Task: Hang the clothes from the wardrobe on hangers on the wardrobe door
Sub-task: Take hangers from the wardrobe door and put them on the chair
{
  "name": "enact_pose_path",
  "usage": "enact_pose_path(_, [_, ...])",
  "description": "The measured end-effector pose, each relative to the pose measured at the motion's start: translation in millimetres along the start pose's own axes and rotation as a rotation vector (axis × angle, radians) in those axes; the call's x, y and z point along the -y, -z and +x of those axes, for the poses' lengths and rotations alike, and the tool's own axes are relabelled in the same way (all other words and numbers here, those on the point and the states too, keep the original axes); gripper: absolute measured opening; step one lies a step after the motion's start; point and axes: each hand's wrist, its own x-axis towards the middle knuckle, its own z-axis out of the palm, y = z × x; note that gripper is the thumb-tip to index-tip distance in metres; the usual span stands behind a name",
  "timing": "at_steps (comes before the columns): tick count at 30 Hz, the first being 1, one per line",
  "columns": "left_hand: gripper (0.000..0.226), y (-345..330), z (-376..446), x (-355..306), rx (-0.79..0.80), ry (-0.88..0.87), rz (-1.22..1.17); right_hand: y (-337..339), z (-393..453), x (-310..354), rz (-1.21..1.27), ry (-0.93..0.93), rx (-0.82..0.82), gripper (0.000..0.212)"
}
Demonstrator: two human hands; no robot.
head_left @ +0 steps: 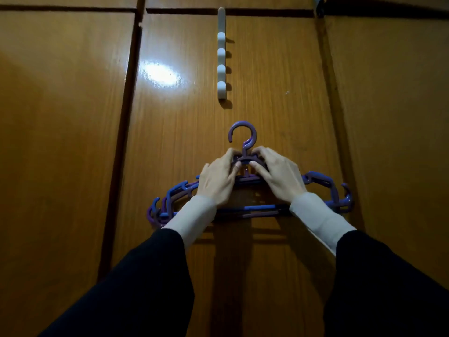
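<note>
Both arms reach forward and up, in black sleeves with pale cuffs at the wrists. The left hand (217,177) and right hand (279,175) sit close together just under the hook of the hangers (243,164), fingers curled around the neck, thumbs nearly meeting in the middle
</note>
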Motion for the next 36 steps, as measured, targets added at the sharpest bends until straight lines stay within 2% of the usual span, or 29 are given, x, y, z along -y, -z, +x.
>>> enact_pose_path(8, [0.023,-4,-65,-65,0.172,0.092,-0.169,50,-79,3,0.022,-0.115,0.198,0.025])
enact_pose_path(19, [0.022,-16,-156,-183,0.397,0.194,-0.417,162,-201,6,0.085,-0.371,0.46,0.025])
enact_pose_path(36, [0.021,-107,-235,-394,0.717,0.112,-0.861,347,-377,-43,-0.17,-0.802,0.648,0.028])
